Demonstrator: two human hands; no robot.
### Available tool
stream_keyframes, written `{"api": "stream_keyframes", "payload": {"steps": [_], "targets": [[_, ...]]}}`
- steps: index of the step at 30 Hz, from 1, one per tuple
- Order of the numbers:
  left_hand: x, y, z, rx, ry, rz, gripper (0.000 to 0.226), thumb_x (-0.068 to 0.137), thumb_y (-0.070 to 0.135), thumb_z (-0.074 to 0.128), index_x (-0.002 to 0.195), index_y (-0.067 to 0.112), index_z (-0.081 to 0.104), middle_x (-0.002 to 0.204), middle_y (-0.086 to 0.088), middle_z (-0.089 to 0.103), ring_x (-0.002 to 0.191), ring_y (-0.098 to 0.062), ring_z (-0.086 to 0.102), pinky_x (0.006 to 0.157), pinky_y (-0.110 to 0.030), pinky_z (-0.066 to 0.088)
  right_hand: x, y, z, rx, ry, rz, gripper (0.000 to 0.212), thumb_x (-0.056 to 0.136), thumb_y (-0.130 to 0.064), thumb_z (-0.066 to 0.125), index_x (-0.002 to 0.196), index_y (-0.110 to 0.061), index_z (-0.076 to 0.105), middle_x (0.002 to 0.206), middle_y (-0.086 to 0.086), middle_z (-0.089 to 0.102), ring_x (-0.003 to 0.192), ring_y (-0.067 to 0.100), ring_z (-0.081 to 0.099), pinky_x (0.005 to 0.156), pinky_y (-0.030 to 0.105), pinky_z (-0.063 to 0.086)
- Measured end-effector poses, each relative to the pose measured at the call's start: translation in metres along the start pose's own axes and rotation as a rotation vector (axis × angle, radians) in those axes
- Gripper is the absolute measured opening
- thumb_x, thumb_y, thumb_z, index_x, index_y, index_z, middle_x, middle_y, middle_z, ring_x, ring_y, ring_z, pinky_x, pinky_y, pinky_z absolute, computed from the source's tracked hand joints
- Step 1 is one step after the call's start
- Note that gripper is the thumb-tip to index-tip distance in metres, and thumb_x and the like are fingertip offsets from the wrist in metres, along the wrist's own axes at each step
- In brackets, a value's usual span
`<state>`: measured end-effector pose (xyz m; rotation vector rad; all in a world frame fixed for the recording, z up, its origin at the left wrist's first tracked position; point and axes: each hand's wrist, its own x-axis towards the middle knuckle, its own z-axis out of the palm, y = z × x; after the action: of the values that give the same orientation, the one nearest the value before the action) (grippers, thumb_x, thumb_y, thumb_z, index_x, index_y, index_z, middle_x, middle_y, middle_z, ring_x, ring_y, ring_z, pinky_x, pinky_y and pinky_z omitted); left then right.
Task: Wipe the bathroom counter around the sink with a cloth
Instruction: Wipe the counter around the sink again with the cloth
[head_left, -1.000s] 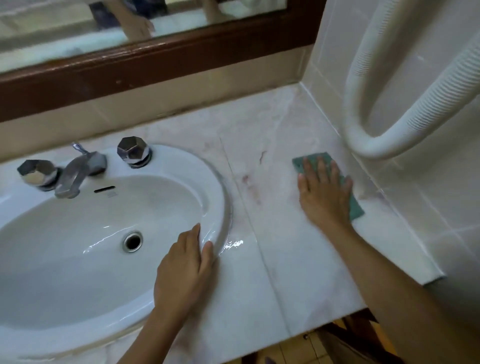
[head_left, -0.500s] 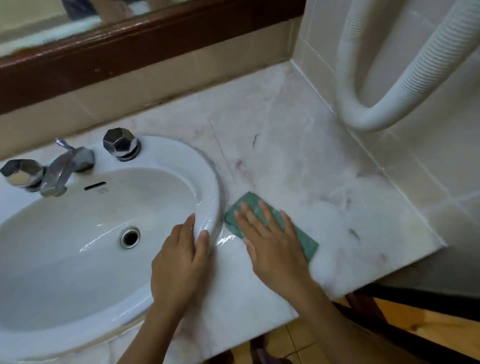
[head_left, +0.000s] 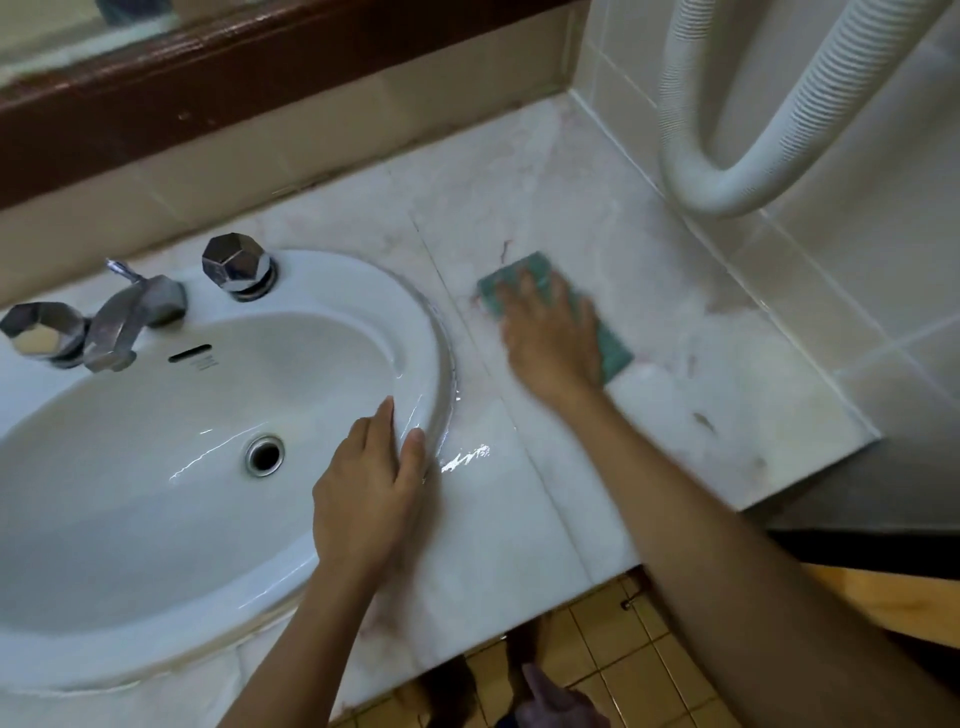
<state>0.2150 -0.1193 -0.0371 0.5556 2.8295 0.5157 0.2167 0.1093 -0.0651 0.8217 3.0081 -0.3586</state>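
Our right hand (head_left: 550, 338), flat on the green cloth (head_left: 613, 348), has swept from beside the sink (head_left: 415, 322) out across the counter (head_left: 727, 395), leaving marks beyond it; our left hand (head_left: 371, 493) rests open on the rim.

The sink (head_left: 156, 519) is set into the left part of the counter (head_left: 519, 545), with the faucet (head_left: 124, 322) at its back rim between two knobs (head_left: 236, 265), and the drain (head_left: 265, 454) lies in the basin in front of the faucet. The left hand (head_left: 369, 499) lies flat on the sink's right rim, while to its right and farther back the right hand (head_left: 550, 338) presses flat on the cloth (head_left: 613, 348), which lies on the counter between the sink and the side wall. A hose (head_left: 727, 176) loops down against that wall above the counter's right edge, and the mirror frame (head_left: 260, 78) runs along the wall behind the sink.
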Motion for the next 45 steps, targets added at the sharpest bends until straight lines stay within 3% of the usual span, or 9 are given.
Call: {"api": "stream_keyframes", "payload": {"steps": [7, 12, 16, 20, 24, 28, 35, 38, 45], "targets": [[-0.002, -0.002, -0.006, -0.17, 0.011, -0.039, 0.067, 0.085, 0.06, 0.032, 0.143, 0.028, 0.045, 0.134, 0.007, 0.055, 0.121, -0.019, 0.052, 0.089, -0.034, 0.037, -0.19, 0.007, 0.002, 0.014, -0.141, -0.277, 0.05, 0.097, -0.04, 0.029, 0.147, -0.039, 0.028, 0.158, -0.008, 0.023, 0.147, 0.022, 0.017, 0.113, 0.048, 0.014], [-0.008, -0.001, -0.011, -0.162, -0.006, -0.009, 0.084, 0.074, 0.07, 0.024, 0.143, 0.026, 0.044, 0.131, 0.004, 0.056, 0.12, -0.022, 0.052, 0.091, -0.037, 0.039, -0.104, 0.095, -0.02, -0.069, -0.055, 0.083, 0.059, 0.092, -0.043, 0.008, 0.15, -0.038, 0.02, 0.161, -0.005, 0.016, 0.146, 0.025, 0.015, 0.111, 0.049, 0.02], [-0.005, 0.0, -0.007, -0.188, 0.005, -0.023, 0.072, 0.079, 0.065, 0.03, 0.139, 0.028, 0.045, 0.13, 0.007, 0.055, 0.119, -0.019, 0.053, 0.09, -0.037, 0.038, -0.005, 0.091, -0.025, 0.004, -0.02, 0.255, 0.05, 0.099, -0.042, 0.022, 0.149, -0.038, 0.023, 0.161, -0.004, 0.015, 0.147, 0.025, 0.009, 0.111, 0.05, 0.015], [-0.003, -0.004, -0.006, -0.302, 0.018, -0.072, 0.056, 0.087, 0.052, 0.038, 0.137, 0.03, 0.049, 0.134, 0.015, 0.054, 0.119, -0.009, 0.052, 0.095, -0.031, 0.035, 0.0, 0.022, -0.007, 0.041, -0.018, 0.102, 0.05, 0.098, -0.038, 0.027, 0.148, -0.036, 0.026, 0.161, -0.003, 0.016, 0.147, 0.026, 0.009, 0.11, 0.051, 0.015], [-0.007, -0.007, -0.01, -0.484, 0.072, -0.041, 0.042, 0.089, 0.043, 0.041, 0.127, 0.035, 0.054, 0.129, 0.025, 0.052, 0.103, 0.008, 0.055, 0.083, -0.019, 0.038, -0.126, -0.052, 0.013, 0.098, -0.01, -0.076, 0.052, 0.095, -0.038, 0.029, 0.147, -0.032, 0.031, 0.159, -0.001, 0.024, 0.146, 0.031, 0.016, 0.11, 0.053, 0.018], [-0.007, -0.01, -0.01, -0.537, 0.085, 0.041, 0.039, 0.089, 0.038, 0.046, 0.127, 0.031, 0.055, 0.129, 0.018, 0.044, 0.101, 0.012, 0.054, 0.076, -0.008, 0.037, -0.207, -0.021, 0.012, 0.051, -0.135, -0.321, 0.049, 0.097, -0.037, 0.027, 0.146, -0.037, 0.028, 0.159, -0.006, 0.021, 0.147, 0.024, 0.015, 0.113, 0.05, 0.016], [-0.062, -0.009, -0.028, -0.461, 0.255, 0.135, 0.033, 0.09, 0.021, 0.052, 0.122, 0.023, 0.061, 0.125, 0.008, 0.057, 0.113, -0.002, 0.055, 0.091, -0.01, 0.038, -0.083, 0.081, -0.02, -0.021, -0.031, 0.126, 0.048, 0.101, -0.035, 0.027, 0.149, -0.033, 0.027, 0.161, 0.0, 0.017, 0.147, 0.026, 0.01, 0.112, 0.049, 0.017], [-0.087, -0.035, -0.022, -0.298, 0.266, 0.052, 0.042, 0.088, 0.029, 0.05, 0.127, 0.017, 0.06, 0.132, 0.001, 0.057, 0.123, -0.011, 0.05, 0.103, -0.029, 0.039, -0.055, 0.047, -0.02, 0.066, -0.004, 0.239, 0.049, 0.101, -0.033, 0.027, 0.15, -0.028, 0.026, 0.161, 0.004, 0.017, 0.147, 0.031, 0.008, 0.113, 0.053, 0.01], [-0.098, -0.079, -0.006, -0.124, 0.3, -0.031, 0.042, 0.089, 0.023, 0.051, 0.127, 0.009, 0.062, 0.13, -0.01, 0.061, 0.12, -0.027, 0.055, 0.1, -0.036, 0.038, -0.182, -0.065, 0.016, 0.04, -0.149, -0.27, 0.056, 0.097, -0.033, 0.031, 0.152, -0.026, 0.019, 0.162, -0.001, 0.008, 0.149, 0.028, 0.001, 0.116, 0.051, 0.004]]}}
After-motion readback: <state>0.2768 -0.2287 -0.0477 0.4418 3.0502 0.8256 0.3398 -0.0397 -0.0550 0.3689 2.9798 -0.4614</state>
